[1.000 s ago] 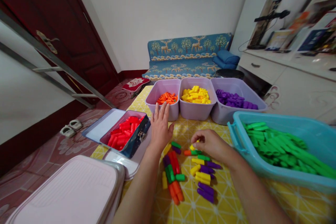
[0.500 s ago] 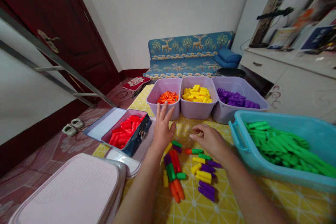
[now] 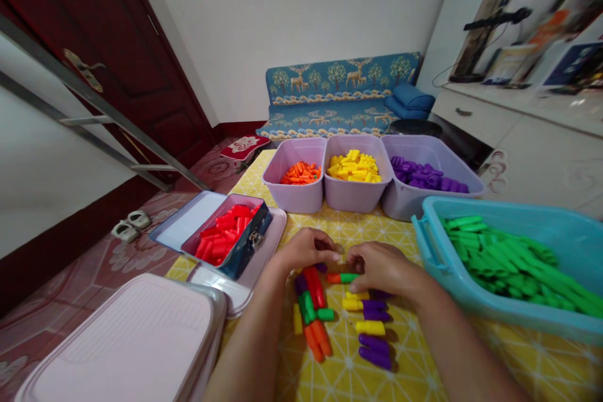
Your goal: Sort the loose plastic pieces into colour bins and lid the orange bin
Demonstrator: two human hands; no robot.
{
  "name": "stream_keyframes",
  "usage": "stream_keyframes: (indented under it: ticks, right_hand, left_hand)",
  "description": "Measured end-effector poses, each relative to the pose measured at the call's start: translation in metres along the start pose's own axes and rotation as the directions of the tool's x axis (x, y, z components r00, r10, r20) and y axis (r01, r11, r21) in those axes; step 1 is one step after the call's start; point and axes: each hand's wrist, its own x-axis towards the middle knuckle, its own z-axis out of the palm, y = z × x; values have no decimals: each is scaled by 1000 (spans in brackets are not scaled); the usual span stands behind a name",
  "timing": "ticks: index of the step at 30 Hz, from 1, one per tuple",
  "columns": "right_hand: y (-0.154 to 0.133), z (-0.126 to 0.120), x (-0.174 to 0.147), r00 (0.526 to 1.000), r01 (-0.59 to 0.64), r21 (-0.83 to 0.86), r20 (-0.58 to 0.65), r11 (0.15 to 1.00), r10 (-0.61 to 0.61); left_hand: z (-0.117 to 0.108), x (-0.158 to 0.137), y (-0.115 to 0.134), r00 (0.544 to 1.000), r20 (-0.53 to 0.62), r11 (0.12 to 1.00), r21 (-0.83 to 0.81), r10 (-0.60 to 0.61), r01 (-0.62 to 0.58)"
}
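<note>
My left hand (image 3: 308,249) hovers over the far end of a loose group of coloured plastic pegs, fingers bent but apart. Purple and red pegs (image 3: 315,287) lie just below it. Facing it, my right hand (image 3: 382,267) has its thumb and fingers apart beside an orange and green peg (image 3: 340,278), partly covering nearby pieces. I see nothing held in either hand. Toward me lie green pegs (image 3: 308,306), orange pegs (image 3: 317,340), a yellow peg (image 3: 370,328) and purple pegs (image 3: 375,352).
Behind the pegs stand lilac bins of orange (image 3: 301,174), yellow (image 3: 354,166) and purple pieces (image 3: 426,176). A turquoise tub (image 3: 499,311) of green pieces is right; a tin (image 3: 249,251) of red pieces and a pale lid (image 3: 122,339) are left. A yellow cloth (image 3: 348,383) covers the table.
My left hand has come back from in front of the orange bin to the pegs. The right hand has lowered over them, and several yellow and purple pegs have shifted.
</note>
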Motion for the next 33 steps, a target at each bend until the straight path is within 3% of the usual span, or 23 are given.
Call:
stream_keyframes:
  ticks: [2,4,11,15,19,22,27,30,33]
  right_hand:
    - [-4,7,1,999,2,6,-33,1000,-2]
    - [-9,16,7,994,-17,20,-112,1000,19]
    - [-10,24,23,970,-25,146,-237,989,60]
    - [-6,23,22,965,-33,183,-251,983,79]
    - [-1,25,23,958,-28,202,-275,979,84]
    - [5,27,25,951,-20,226,-297,974,88]
    - [15,32,31,939,-22,287,-324,958,119]
    - [20,37,33,928,-12,333,-348,943,135]
    - [23,41,35,917,2,380,-370,925,150]
  left_hand:
    - [-5,-3,3,994,107,999,-28,-16,20]
    - [-6,-4,5,991,137,1000,-1,9,-9]
    - [5,7,-15,989,-143,987,161,46,-23]
    - [6,7,-18,993,-105,989,142,51,-35]
    - [4,6,-14,998,-61,1000,11,1,0]
    - [3,12,-15,994,-94,997,-46,-60,56]
    - [3,20,-16,978,-163,992,0,-128,130]
    - [-3,20,-7,988,-94,988,84,-125,133]
    - [-11,19,9,989,87,977,191,-115,97]
